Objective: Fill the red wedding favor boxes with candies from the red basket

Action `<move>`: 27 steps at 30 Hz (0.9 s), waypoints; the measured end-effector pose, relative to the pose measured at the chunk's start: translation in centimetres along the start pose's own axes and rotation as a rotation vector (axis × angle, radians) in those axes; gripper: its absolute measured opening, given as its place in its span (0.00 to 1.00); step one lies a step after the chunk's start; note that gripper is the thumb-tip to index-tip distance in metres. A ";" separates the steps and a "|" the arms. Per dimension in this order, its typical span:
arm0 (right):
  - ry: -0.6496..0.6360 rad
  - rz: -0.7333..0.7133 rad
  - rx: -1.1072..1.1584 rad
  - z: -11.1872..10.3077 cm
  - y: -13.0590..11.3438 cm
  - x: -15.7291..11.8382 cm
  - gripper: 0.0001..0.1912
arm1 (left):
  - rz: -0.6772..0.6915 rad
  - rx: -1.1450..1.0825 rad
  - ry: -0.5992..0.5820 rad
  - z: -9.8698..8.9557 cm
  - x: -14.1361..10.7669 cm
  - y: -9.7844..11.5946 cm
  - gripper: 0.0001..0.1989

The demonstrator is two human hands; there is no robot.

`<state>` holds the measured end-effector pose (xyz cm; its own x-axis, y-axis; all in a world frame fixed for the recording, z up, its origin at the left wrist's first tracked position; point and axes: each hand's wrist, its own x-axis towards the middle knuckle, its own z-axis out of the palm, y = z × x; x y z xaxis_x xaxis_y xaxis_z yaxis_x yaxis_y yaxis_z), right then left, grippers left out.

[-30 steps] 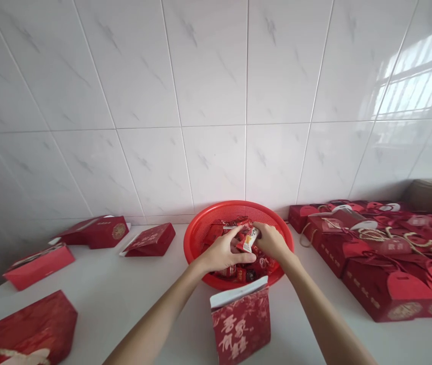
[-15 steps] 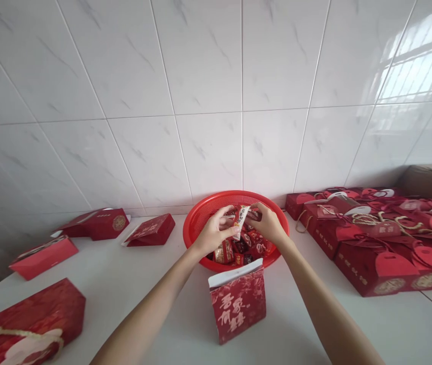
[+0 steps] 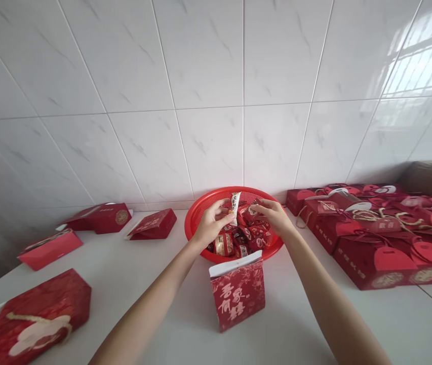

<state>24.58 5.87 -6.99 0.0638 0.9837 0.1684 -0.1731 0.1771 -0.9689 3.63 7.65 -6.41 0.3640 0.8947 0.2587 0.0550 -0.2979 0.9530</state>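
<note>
In the head view a red plastic basket [image 3: 194, 230] stands against the wall, with several wrapped candies [image 3: 224, 245] lying in it. Between the thumb and fingers of my left hand [image 3: 214, 221] is a slim white-and-red candy packet [image 3: 234, 203], held upright over the basket. My right hand [image 3: 274, 216] reaches over the basket's right side. Its bent fingers are at a red-wrapped candy [image 3: 246, 215] and seem to pinch its edge; the fingertips are partly hidden. In front of the basket a red paper gift box [image 3: 238, 294] stands upright, its white-lined top open.
Closed red gift boxes with cords [image 3: 367, 243] stand packed together at the right. A brown carton [image 3: 426, 177] is behind them. More red boxes [image 3: 153, 224] lie at the left, including one with a rope handle [image 3: 44, 314] at the front. White tiles [image 3: 211, 147] form the wall behind.
My right hand has left the white packet's upper end and moved right to the red-wrapped candy. My left hand keeps the packet, now more upright. The view has shifted slightly.
</note>
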 end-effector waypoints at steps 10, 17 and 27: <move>-0.306 0.086 0.181 0.4 -1.1 -0.7 0.16 | 0.020 0.235 -0.230 0.8 0.2 -0.6 0.39; 0.222 0.077 0.325 0.2 -0.3 0.0 0.13 | -0.055 0.742 -0.742 1.8 -0.4 0.5 0.12; 0.333 0.071 0.351 0.0 0.0 -0.6 0.16 | 0.083 1.070 -0.751 3.6 -2.5 0.6 0.31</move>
<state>24.56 5.28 -7.11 0.3408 0.9399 -0.0192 -0.5061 0.1663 -0.8463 6.07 4.01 -7.01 0.8093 0.5619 -0.1713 0.5873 -0.7690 0.2524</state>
